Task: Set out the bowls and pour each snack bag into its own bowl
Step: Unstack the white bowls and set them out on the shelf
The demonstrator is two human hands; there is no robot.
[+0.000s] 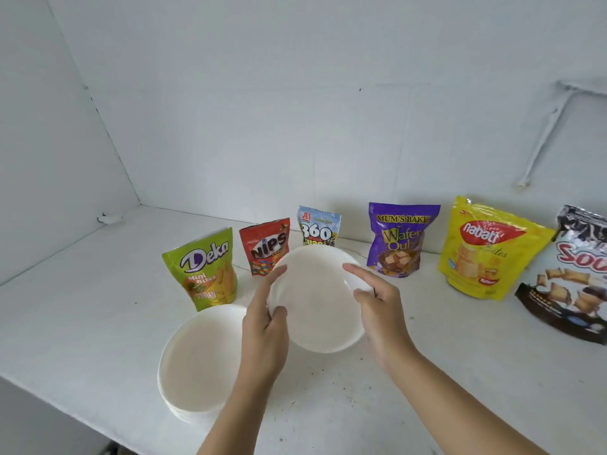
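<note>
Nearest the camera is the stack of white bowls (197, 362), sitting on the desk (82, 323) just down-left of the one bowl being held. Both hands are on that single bowl (318, 300). The left hand (262, 326) grips its left rim with the thumb hooked inside. The right hand (377, 310) pinches the right rim, thumb on the inner edge and fingers stretched along the outside. The bowl is empty and looks lifted off the desk, tipped a bit toward the camera.

Behind the bowl the snack bags stand in a row. The green Deka bag (203, 267) is off to its left, the red Nips bag (266, 246) is behind its left rim and the blue 360 bag (318, 226) is behind its far rim. To its right come the purple Mum's Bake bag (400, 239), the yellow Nabati bag (486, 251) and a black-and-white bag (571, 277) cut off by the frame edge.

My take: level it out, then set it down flat in front of one bag. Leave a gap so the bags don't get knocked over, and leave room beside it for the other bowls. Six bags means six bowls, and I can't count the stack from here.
</note>
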